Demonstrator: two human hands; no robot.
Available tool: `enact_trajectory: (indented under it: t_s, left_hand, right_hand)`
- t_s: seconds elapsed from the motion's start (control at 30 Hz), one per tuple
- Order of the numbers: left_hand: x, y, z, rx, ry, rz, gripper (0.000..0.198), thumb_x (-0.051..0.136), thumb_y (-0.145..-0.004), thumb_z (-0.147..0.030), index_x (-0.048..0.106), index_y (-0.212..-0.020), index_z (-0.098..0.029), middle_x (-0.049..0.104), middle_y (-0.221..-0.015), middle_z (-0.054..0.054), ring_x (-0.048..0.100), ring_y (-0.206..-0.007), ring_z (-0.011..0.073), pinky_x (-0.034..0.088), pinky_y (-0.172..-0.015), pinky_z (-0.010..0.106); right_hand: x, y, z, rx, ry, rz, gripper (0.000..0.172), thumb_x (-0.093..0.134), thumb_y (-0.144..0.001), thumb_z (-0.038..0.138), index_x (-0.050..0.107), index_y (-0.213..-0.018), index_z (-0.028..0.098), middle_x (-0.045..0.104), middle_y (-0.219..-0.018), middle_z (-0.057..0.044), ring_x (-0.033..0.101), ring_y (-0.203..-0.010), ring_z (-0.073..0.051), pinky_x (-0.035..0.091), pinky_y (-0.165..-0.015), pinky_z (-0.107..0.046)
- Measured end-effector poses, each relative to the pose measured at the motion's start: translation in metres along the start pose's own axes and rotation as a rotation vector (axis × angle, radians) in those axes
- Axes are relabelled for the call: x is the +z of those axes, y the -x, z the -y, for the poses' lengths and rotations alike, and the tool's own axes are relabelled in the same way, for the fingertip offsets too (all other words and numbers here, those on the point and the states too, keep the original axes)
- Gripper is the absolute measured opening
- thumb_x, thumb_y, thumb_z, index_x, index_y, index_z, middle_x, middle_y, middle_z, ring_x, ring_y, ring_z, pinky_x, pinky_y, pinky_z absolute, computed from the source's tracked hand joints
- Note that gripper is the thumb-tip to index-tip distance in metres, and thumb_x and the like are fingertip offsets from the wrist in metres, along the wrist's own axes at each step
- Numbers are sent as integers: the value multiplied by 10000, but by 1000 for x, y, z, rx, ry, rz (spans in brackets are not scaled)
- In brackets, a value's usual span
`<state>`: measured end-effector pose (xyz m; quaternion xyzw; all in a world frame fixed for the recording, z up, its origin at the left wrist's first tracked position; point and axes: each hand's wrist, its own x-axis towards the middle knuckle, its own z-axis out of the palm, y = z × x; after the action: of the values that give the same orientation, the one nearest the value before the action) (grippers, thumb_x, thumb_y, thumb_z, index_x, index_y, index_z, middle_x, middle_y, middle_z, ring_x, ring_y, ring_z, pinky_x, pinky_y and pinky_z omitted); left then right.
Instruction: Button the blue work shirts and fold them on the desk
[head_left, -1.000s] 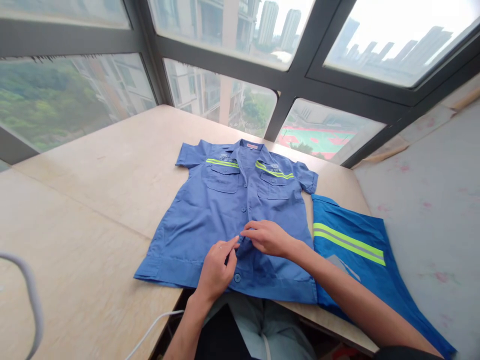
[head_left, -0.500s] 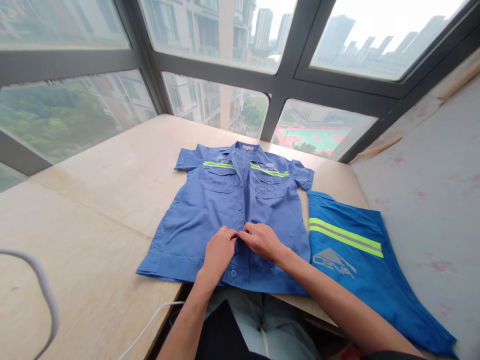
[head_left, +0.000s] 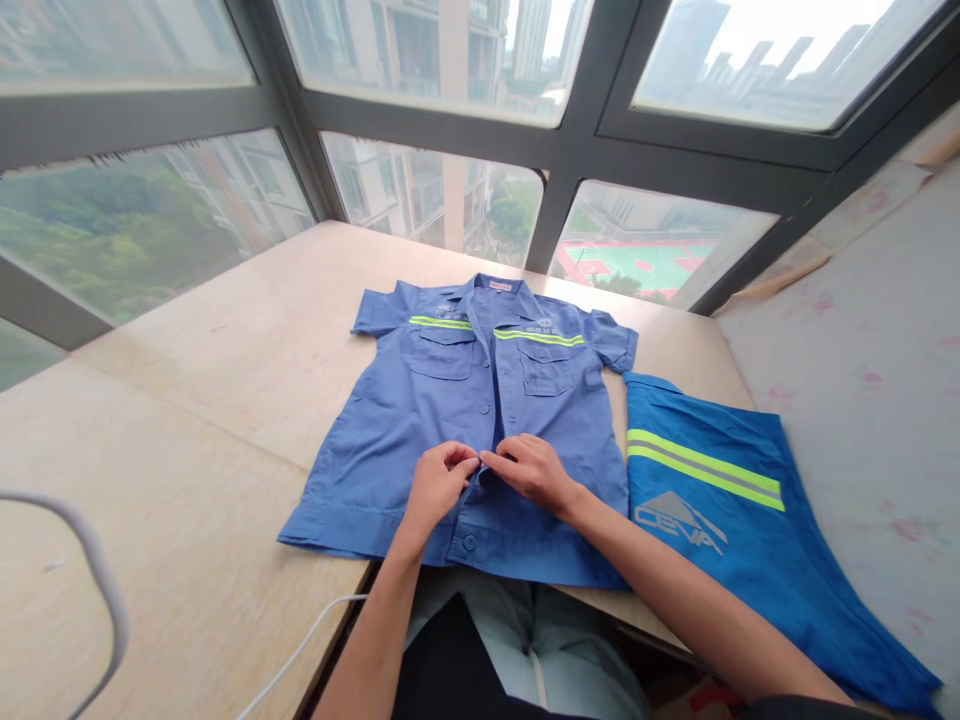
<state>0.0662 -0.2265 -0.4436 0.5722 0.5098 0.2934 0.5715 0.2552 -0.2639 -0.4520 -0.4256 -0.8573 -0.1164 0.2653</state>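
Note:
A blue short-sleeved work shirt (head_left: 367, 430) lies face up, its collar toward the window. Yellow-green stripes cross the chest above two flap pockets. Its front edges part along the upper middle, and a button (head_left: 469, 542) at the hem is fastened or lies on top; I cannot tell which. My left hand (head_left: 439, 485) pinches the front edge low on the shirt, thumb and finger together. Right beside it, my right hand (head_left: 532, 472) grips the opposite front edge, fingertips meeting those of the left. The button between the fingertips, if any, is hidden.
A brighter blue folded garment (head_left: 705, 460) with a reflective stripe and grey lettering lies on the right, overhanging the table edge. The pale wooden table (head_left: 187, 400) reaches the windows. A grey cable (head_left: 97, 580) and a white cord (head_left: 300, 640) are at left.
The view has shifted slightly. Both hands stay at the same place on the shirt front, and the right fingers have spread a little while the fingertips remain together.

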Motion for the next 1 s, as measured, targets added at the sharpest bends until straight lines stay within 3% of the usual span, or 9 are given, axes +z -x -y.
enact_trajectory:
  t_s: [0.17,0.43,0.67,0.87,1.0]
  left_hand:
    - [-1,-1,-1,-34,160,7,244,718,-665,-358,706,-759,-134,664,-651,9,533,-482,80,450,-486,197]
    - [-2,-2,1,-119,134,11,201,704,-666,-316,691,-766,-142,635,-593,-5,547,-464,89,374,-386,160]
    - [0,-4,2,-152,130,3,185,706,-693,-305,701,-764,-134,664,-607,17,598,-497,111,462,-439,190]
    - [2,9,5,20,46,1,293,672,-763,-393,758,-893,-144,748,-816,73,673,-691,171,544,-619,260]
    - [9,21,8,81,53,-61,416,736,-718,-405,722,-1033,-134,747,-925,90,673,-719,168,548,-649,264]
  right_hand:
    - [7,3,-2,-3,-44,-59,224,492,-974,164,685,-1074,220,599,-750,-14,477,-632,-117,354,-610,-267]
    - [11,1,2,3,-73,-34,318,477,-976,147,604,-1262,203,616,-778,-29,503,-654,-145,378,-626,-284]
    - [13,-1,2,13,-74,44,307,411,-993,146,612,-1221,184,607,-783,-37,516,-683,-159,388,-642,-295]
    - [13,-1,3,45,-107,93,243,418,-992,158,658,-1028,168,599,-781,-45,524,-694,-157,380,-659,-291]
    - [14,0,2,67,-149,107,248,410,-996,180,658,-999,174,617,-799,-52,538,-711,-164,400,-670,-291]
